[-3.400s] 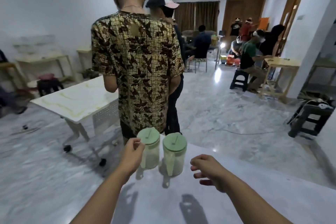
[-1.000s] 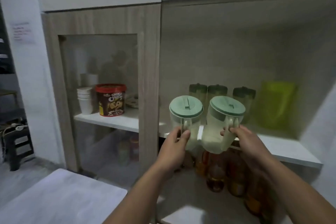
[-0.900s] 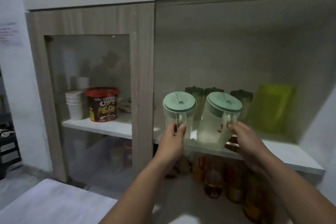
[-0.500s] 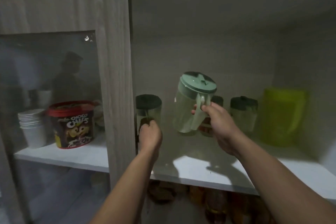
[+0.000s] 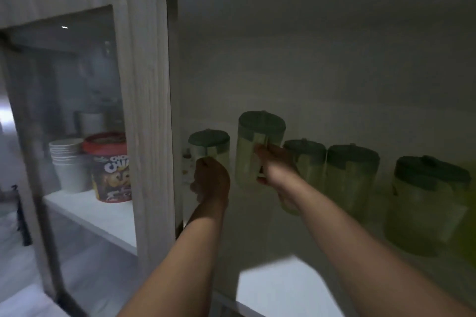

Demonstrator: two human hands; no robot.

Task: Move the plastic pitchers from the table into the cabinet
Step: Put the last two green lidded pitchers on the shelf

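Both clear plastic pitchers have gone deeper into the wood-grain cabinet (image 5: pixel 144 110). Left hand (image 5: pixel 211 183) grips the left pitcher (image 5: pixel 210 147) by its handle beside the cabinet post. Right hand (image 5: pixel 277 167) clasps the round-lidded right pitcher (image 5: pixel 247 152), raised.

Open cabinet bay is entered from the front; shelf (image 5: pixel 283 288) front is bare and lit. Back row is taken by three lidded pitchers (image 5: pixel 350 177) to the right, plus the two held ones at left. Left side is closed off by the wooden post (image 5: pixel 146 110); the cups (image 5: pixel 68 165) and cereal tub (image 5: pixel 110 170) are shut behind glass
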